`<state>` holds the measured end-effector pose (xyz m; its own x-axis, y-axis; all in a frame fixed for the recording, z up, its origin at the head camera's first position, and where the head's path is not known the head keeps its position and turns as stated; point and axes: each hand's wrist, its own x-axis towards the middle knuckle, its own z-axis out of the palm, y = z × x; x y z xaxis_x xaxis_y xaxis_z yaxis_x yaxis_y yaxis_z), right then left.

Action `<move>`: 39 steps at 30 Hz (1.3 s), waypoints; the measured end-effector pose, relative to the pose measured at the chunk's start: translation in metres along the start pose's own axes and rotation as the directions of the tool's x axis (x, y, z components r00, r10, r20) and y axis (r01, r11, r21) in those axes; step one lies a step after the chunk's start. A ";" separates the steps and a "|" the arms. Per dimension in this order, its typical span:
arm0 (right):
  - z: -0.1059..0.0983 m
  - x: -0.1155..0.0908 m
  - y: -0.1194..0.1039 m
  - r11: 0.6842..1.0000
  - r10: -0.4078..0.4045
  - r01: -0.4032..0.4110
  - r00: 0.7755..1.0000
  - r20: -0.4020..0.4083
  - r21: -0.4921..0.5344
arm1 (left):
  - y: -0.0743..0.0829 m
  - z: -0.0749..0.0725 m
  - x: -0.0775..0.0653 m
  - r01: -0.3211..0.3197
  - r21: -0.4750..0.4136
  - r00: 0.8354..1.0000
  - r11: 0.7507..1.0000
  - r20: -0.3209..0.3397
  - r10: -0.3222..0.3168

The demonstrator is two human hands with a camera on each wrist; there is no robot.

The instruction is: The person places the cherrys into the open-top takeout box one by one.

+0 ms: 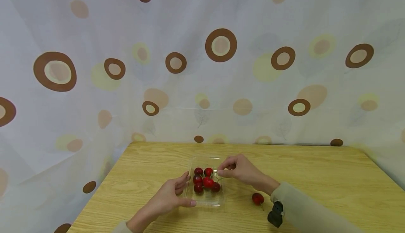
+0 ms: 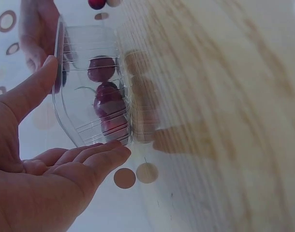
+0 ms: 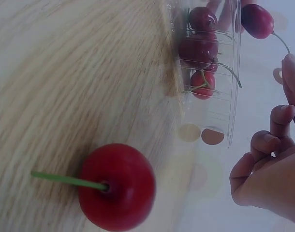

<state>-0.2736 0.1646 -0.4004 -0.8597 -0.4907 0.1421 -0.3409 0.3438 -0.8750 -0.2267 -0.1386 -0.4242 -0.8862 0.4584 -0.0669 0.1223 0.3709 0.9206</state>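
Note:
A clear plastic container [image 1: 207, 202] holding several dark red cherries [image 1: 198, 179] sits on the wooden table. Thumb and fingers of my left hand [image 1: 169, 194] spread around its near left corner. In the left wrist view those fingers lie fairly straight along the container wall, with the thumb at the rim. My right hand [image 1: 242, 171] is over the right side of the container. Its thumb and forefinger pinch the stem of a red cherry [image 3: 257, 21], which hangs above the rim in the right wrist view. Another cherry [image 1: 257, 199] with a green stem lies on the table under my right wrist.
The light wooden table [image 1: 148, 162] reaches back to a pale curtain [image 1: 196, 81] with brown, peach and yellow spots. A black strap device [image 1: 276, 213] is worn on the right wrist, over the beige sleeve [image 1: 307, 208].

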 end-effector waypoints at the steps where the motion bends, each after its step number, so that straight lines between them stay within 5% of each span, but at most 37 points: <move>1: 0.000 0.001 0.000 1.000 -0.003 0.003 1.000 0.002 -0.008 | 0.000 0.000 0.000 0.000 0.001 1.000 1.000 -0.001 0.000; 18: 0.010 0.011 0.004 0.991 -0.076 0.079 0.997 0.027 -0.107 | 0.001 0.000 -0.001 -0.009 0.007 1.000 1.000 -0.006 0.009; 24: 0.005 0.009 0.008 0.981 -0.083 0.075 0.996 -0.039 -0.181 | 0.000 0.000 -0.001 -0.008 -0.001 1.000 1.000 -0.004 0.008; 39: -0.046 -0.058 0.015 0.965 0.023 -0.073 0.981 -0.194 -0.251 | -0.001 0.000 0.000 0.002 -0.022 1.000 1.000 0.011 -0.002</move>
<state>-0.2462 0.2352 -0.4002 -0.9249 -0.3179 0.2086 -0.3621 0.5686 -0.7387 -0.2264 -0.1392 -0.4253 -0.8815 0.4665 -0.0726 0.1106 0.3536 0.9289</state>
